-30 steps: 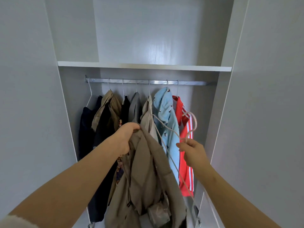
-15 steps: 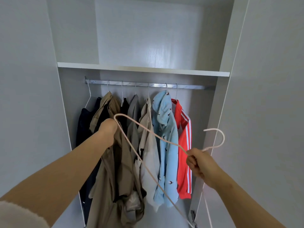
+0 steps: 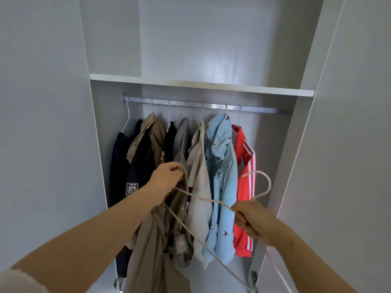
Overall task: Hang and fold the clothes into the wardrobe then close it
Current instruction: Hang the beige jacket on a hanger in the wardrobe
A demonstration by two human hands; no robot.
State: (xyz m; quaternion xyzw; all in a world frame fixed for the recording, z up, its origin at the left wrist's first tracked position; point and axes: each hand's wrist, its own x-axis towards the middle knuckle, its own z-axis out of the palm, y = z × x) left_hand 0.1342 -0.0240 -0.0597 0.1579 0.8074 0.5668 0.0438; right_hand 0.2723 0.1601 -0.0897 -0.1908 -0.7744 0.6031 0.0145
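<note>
Our left hand [image 3: 167, 178] clutches the top of the khaki garment [image 3: 152, 250] in curled fingers, in front of the clothes already hung. Our right hand [image 3: 251, 220] is closed round the neck of the pale hanger [image 3: 206, 199], its hook rising just above that hand. One hanger arm reaches across to the garment at the left hand. The cloth hangs between our forearms, well below the wardrobe rail [image 3: 203, 106].
</note>
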